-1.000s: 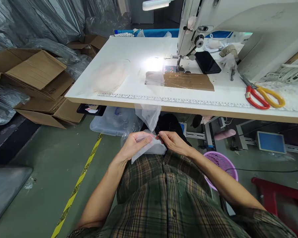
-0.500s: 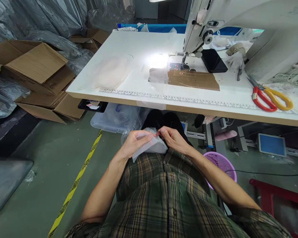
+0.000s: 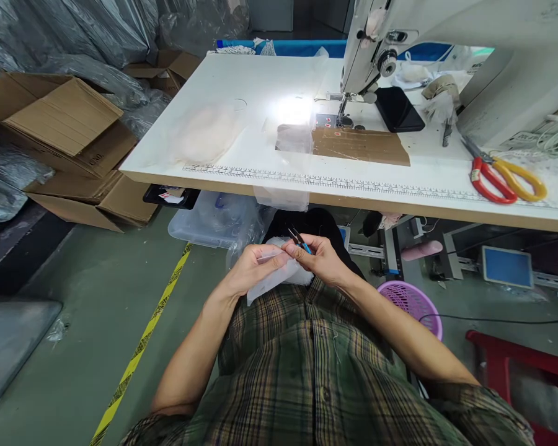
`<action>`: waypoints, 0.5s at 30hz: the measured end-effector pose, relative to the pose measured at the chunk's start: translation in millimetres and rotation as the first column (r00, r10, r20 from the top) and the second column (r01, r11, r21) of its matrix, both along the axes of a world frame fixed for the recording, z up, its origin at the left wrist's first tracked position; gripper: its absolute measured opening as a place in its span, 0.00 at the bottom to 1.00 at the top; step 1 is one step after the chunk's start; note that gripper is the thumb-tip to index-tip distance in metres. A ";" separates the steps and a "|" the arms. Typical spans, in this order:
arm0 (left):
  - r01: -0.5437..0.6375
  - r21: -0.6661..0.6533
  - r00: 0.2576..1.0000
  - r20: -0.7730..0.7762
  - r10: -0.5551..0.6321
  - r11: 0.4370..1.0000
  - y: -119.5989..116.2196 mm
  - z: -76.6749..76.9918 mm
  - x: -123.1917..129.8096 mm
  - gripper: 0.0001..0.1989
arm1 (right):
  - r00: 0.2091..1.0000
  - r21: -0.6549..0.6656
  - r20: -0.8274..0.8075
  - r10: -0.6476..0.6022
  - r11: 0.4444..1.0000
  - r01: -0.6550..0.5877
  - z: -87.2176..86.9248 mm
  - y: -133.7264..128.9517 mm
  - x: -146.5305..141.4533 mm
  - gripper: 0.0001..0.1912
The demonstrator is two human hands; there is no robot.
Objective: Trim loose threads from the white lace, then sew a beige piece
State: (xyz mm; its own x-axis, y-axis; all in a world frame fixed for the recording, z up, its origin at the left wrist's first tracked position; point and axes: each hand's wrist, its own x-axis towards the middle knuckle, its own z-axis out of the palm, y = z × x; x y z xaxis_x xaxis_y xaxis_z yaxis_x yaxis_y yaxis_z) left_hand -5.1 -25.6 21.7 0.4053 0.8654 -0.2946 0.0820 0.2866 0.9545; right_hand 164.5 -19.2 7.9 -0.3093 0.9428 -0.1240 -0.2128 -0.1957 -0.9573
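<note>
Over my lap, my left hand (image 3: 256,267) pinches a piece of thin white sheer fabric (image 3: 272,282) between thumb and fingers. Part of the fabric hangs below the hand and lies against the shirt. Close beside it, my right hand (image 3: 320,257) is closed around small thread snips (image 3: 301,241) with blue handles and dark, slightly parted blades that point up and away from me. The right thumb and fingertips meet the left fingertips at the fabric's upper edge. The right palm side is hidden.
Ahead is a white sewing table (image 3: 204,80) with a sewing machine (image 3: 358,68), pale fabric pieces (image 3: 209,133), a cardboard strip (image 3: 360,147), a black phone (image 3: 398,109) and red-and-yellow scissors (image 3: 504,176). Cardboard boxes (image 3: 69,118) stand left; a purple basket (image 3: 411,303) is on the floor right.
The blue thread snips now show upright in my right hand, where only fingers pinching at the fabric edge showed before. My left hand keeps its hold on the fabric.
</note>
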 end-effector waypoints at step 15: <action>-0.047 0.095 0.999 -0.018 0.048 0.994 3.9 -4.5 2.2 0.10 | 0.880 0.298 0.469 -0.073 0.951 -0.080 -18.1 -18.5 21.4 0.29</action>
State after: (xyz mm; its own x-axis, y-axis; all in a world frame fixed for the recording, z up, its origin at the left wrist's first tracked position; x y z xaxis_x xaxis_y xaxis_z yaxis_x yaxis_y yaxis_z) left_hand -2.9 -21.8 17.2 0.3579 0.9080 -0.2179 0.0897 0.1989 0.9759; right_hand 185.9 -37.7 -10.2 -0.2895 0.9566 0.0326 0.2763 0.1161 -0.9540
